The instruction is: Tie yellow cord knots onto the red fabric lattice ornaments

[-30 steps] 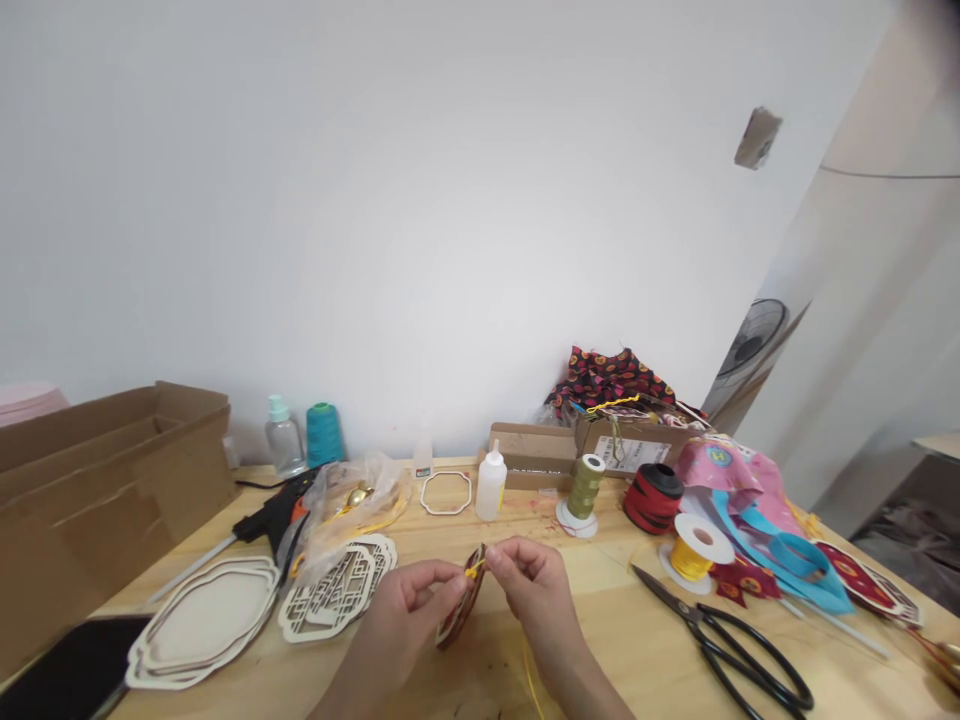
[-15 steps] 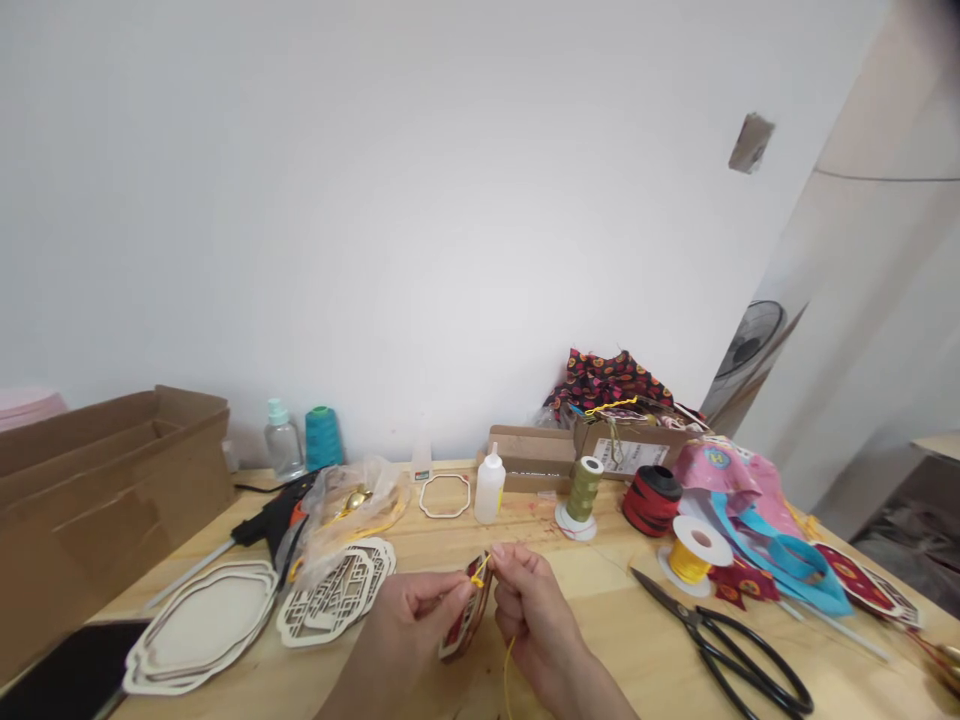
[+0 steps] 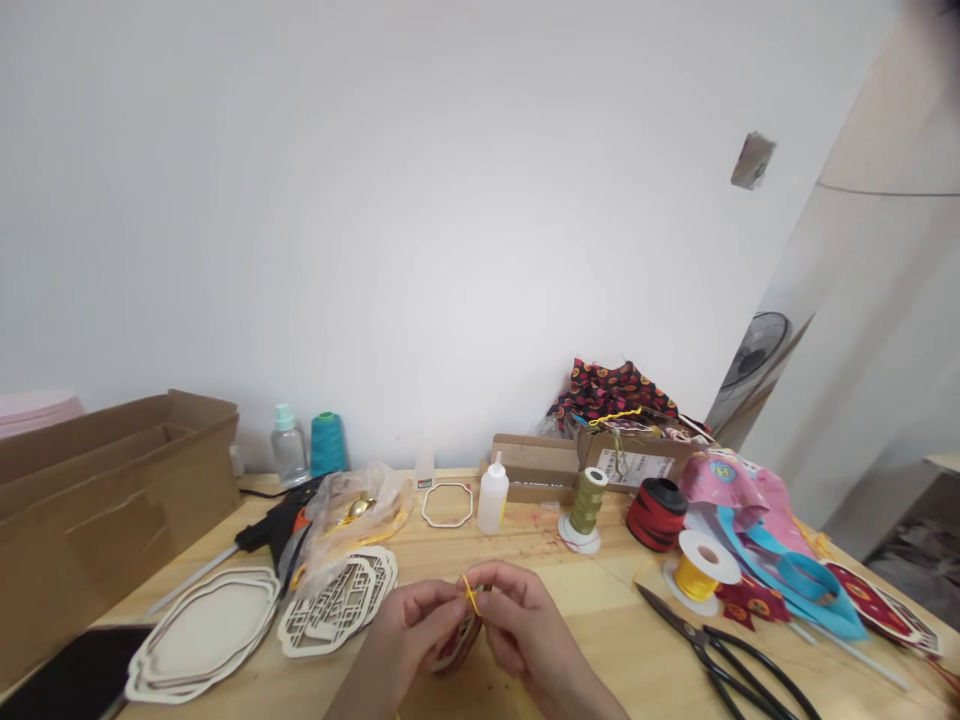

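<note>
Between my two hands is a yellow cord, crossed over itself in a small loop. My left hand pinches it from the left with thumb and forefinger. From the other side my right hand pinches the same cord, its fingertips almost touching those of the left. Just beneath the fingers hangs or stands a small dark red ornament with a pale edge, tilted and partly hidden by both hands. Whether any finger also grips the ornament I cannot tell.
Black scissors lie open at the right, near a yellow cord spool. Pale wooden frames are stacked at left beside a glue gun. A white squeeze bottle and an olive thread spool stand farther back.
My hands have come closer together, the right one moving left toward the other. The cord now crosses between the fingertips, and the ornament is more covered. The view has shifted slightly.
</note>
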The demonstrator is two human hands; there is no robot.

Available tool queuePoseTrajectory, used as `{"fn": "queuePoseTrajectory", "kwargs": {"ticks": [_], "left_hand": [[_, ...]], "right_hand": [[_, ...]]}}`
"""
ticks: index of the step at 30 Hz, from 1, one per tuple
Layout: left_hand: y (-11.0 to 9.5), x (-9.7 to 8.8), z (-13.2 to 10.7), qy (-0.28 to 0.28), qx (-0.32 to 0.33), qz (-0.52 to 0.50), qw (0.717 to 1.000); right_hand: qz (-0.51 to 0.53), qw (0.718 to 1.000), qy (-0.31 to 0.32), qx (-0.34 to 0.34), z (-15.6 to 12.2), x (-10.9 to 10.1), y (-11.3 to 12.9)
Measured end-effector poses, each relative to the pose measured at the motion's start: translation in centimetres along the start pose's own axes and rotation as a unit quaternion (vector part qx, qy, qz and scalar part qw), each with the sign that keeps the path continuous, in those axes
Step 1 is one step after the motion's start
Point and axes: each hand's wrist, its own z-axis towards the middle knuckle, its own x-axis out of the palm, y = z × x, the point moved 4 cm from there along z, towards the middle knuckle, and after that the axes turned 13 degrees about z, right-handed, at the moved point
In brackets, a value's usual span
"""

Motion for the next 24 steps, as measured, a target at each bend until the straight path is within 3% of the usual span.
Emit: {"fn": "queuePoseTrajectory", "kwargs": {"ticks": [6,12,18,24], "left_hand": [[-0.7,-0.2,-0.5,-0.018,0.016,0.032,0.999],[-1.0,-0.2,-0.5,-0.025,0.067,0.085,0.994],[-0.5,-0.3,-0.5,-0.035,0.075,0.073,0.994],[0.4,-0.6,0.2,-0.024,0.029,-0.019,0.999]], "right_hand": [[-0.215,0.968,-0.03,-0.127,-0.1,0.1,0.4],[-0.418,0.875,-0.023,-0.243,-1.0,0.4,0.9],[-0.473,0.83,-0.043,-0.291,-1.2,0.7,2.0],[-0.472,0.832,-0.015,-0.29,-1.3,0.7,1.9]]}}
